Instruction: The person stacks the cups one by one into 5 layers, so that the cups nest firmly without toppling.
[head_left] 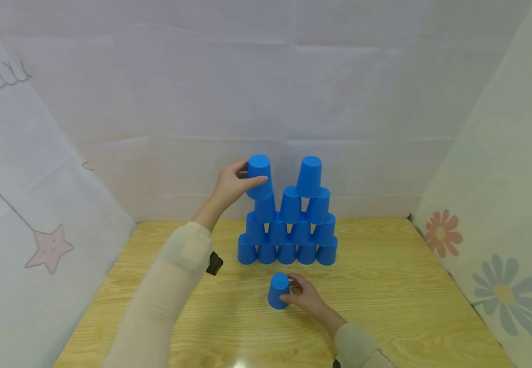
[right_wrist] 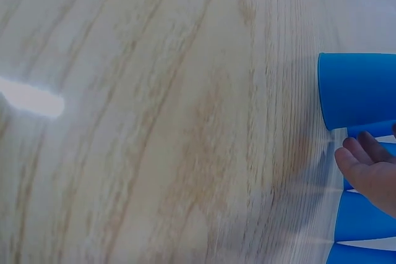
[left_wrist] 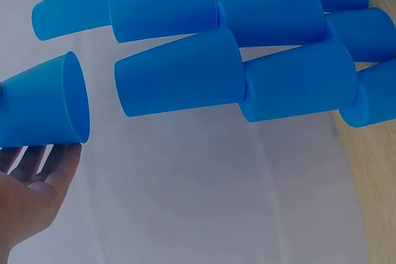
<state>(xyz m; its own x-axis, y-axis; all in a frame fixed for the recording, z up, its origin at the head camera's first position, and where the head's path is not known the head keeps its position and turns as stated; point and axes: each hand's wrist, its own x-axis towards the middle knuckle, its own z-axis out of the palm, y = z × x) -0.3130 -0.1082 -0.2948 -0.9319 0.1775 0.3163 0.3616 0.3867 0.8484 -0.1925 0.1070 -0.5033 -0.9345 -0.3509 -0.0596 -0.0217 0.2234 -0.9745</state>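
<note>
My left hand [head_left: 232, 186] grips an upside-down blue cup [head_left: 259, 176], thumb across its near side, at the top left of a stack of blue cups. In the left wrist view a gap shows between this cup's rim [left_wrist: 77, 97] and the nearest stacked cup [left_wrist: 179, 72]. Another blue cup [head_left: 309, 176] stands at the stack's upper right, over two cups of the row below. My right hand [head_left: 309, 296] holds an upside-down blue cup [head_left: 278, 291] on the table in front of the stack, thumb at its near side and fingers behind.
The stack's bottom row [head_left: 286, 253] holds several upside-down cups, with narrower rows above. It stands near the back edge of the wooden table [head_left: 385, 296]. A pale cloth [head_left: 201, 102] hangs behind, and patterned cloths flank both sides.
</note>
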